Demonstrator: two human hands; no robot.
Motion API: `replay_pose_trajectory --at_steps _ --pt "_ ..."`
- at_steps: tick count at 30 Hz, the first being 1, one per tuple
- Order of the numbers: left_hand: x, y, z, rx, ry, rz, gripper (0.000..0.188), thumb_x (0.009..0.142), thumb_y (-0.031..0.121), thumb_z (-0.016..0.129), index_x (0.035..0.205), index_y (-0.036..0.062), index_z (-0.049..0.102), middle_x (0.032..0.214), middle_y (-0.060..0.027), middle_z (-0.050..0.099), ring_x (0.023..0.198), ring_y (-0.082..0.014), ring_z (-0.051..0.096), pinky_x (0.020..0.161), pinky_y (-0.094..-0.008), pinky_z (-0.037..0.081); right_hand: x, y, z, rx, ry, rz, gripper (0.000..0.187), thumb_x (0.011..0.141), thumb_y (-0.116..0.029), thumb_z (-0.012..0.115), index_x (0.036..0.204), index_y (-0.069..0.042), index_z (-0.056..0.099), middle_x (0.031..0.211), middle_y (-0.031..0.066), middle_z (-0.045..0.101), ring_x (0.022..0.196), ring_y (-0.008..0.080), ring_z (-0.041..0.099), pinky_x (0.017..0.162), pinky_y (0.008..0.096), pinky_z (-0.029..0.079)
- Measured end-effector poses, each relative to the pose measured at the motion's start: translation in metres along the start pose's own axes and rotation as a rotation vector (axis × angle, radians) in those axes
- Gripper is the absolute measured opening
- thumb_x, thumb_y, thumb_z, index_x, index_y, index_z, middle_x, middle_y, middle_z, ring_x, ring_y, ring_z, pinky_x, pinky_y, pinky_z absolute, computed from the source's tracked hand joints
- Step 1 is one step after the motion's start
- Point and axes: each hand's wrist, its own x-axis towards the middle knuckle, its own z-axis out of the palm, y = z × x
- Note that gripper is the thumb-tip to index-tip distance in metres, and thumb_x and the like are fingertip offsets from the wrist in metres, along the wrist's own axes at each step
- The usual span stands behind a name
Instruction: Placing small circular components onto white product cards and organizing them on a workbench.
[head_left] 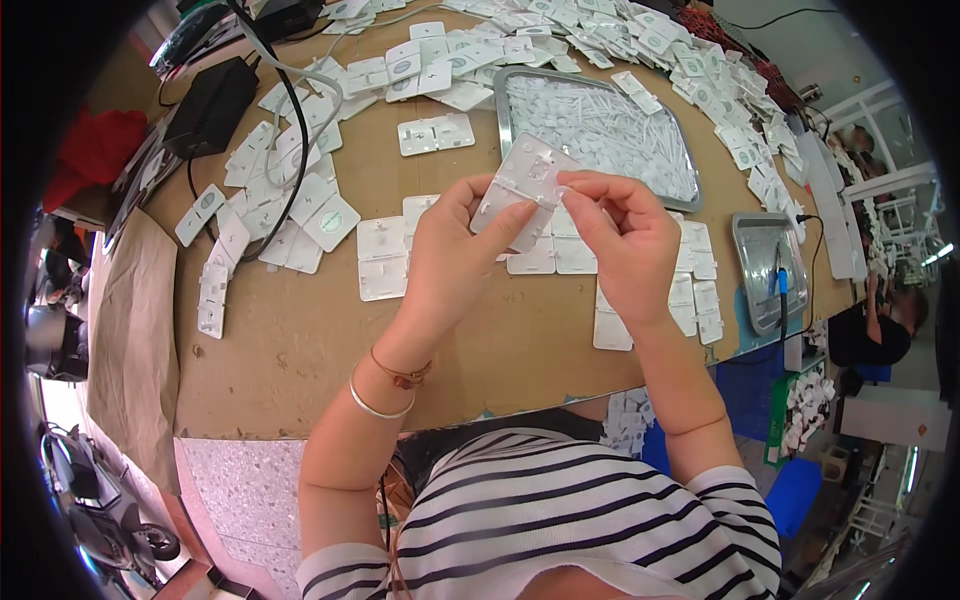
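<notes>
My left hand [445,255] grips a white plastic panel [520,180] by its lower left side, the thumb lying across its face. The panel is tilted above the table, with small moulded ribs and clips towards me. At the panel's right edge, the fingertips of my right hand [635,240] are pinched together; whatever is between them is too small to make out. Under my hands lie rows of similar white panels [382,262], partly covered by my hands. Just beyond stands a metal tray [504,112] full of small white plastic pieces [590,120].
Loose white panels [300,215] heap at the left and along the far edge. A black power adapter [210,105] and cables lie far left. On the right, a smaller metal tray [745,275] holds a blue-handled pen-like tool [782,283]. Brown paper [135,340] hangs over the left edge.
</notes>
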Motion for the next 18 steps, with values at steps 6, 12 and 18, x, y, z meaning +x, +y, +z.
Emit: replay_pose_trajectory --at_steps 6,12,18 --pt "-0.003 -0.004 0.003 0.073 -0.015 0.060 0.037 0.085 0.019 0.065 0.112 -0.0053 0.056 0.094 -0.0090 0.065 0.078 -0.0091 0.060 0.065 -0.0228 0.048 0.010 0.013 0.010 -0.011 0.025 -0.049 0.009 0.079 0.000 0.067 0.088 -0.001 0.064 0.106 0.0036 0.048 0.090 0.0082 0.052 0.076 0.0211 0.044" --pt "-0.005 -0.002 0.006 0.091 -0.015 0.010 0.037 0.085 0.019 0.066 0.111 -0.0048 0.056 0.094 -0.0088 0.065 0.081 -0.0094 0.060 0.067 -0.0228 0.048 0.011 0.016 0.012 0.010 0.099 -0.013 0.011 0.075 -0.010 0.072 0.082 -0.003 0.066 0.102 0.0009 0.047 0.073 0.0053 0.043 0.060 0.0194 0.040" --pt "-0.007 -0.004 0.008 0.053 -0.030 0.065 0.033 0.085 0.017 0.066 0.109 -0.0041 0.057 0.093 -0.0083 0.065 0.081 -0.0094 0.060 0.068 -0.0229 0.048 0.011 0.014 0.008 -0.044 0.091 0.045 0.016 0.075 -0.014 0.072 0.081 -0.002 0.064 0.103 0.0030 0.051 0.077 0.0061 0.046 0.063 0.0206 0.042"
